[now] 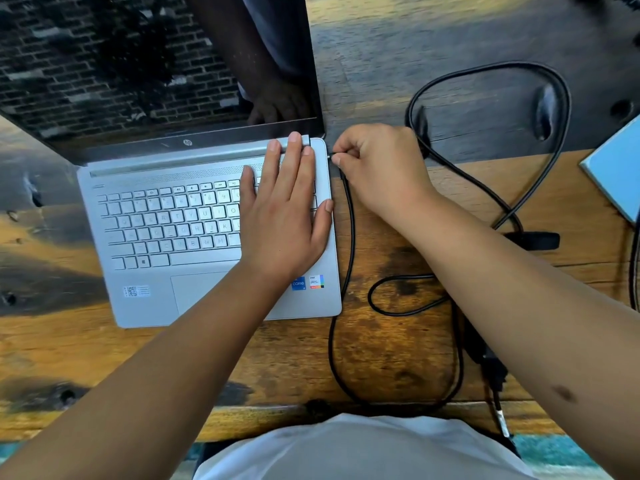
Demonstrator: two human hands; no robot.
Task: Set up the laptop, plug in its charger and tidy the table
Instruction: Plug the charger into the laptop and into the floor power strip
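Two hands: left hand (284, 216) flat on the laptop (166, 233), right hand (377, 168) pinching the charger plug (333, 155) at its side.

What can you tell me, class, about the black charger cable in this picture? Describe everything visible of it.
The charger cable is thin, black and rubbery-looking. It lies slack in loose loops on the wooden table, right of the laptop. The right hand pinches its plug end at the laptop's right edge, near the hinge; whether the plug is seated cannot be seen. The cable passes under the right forearm.
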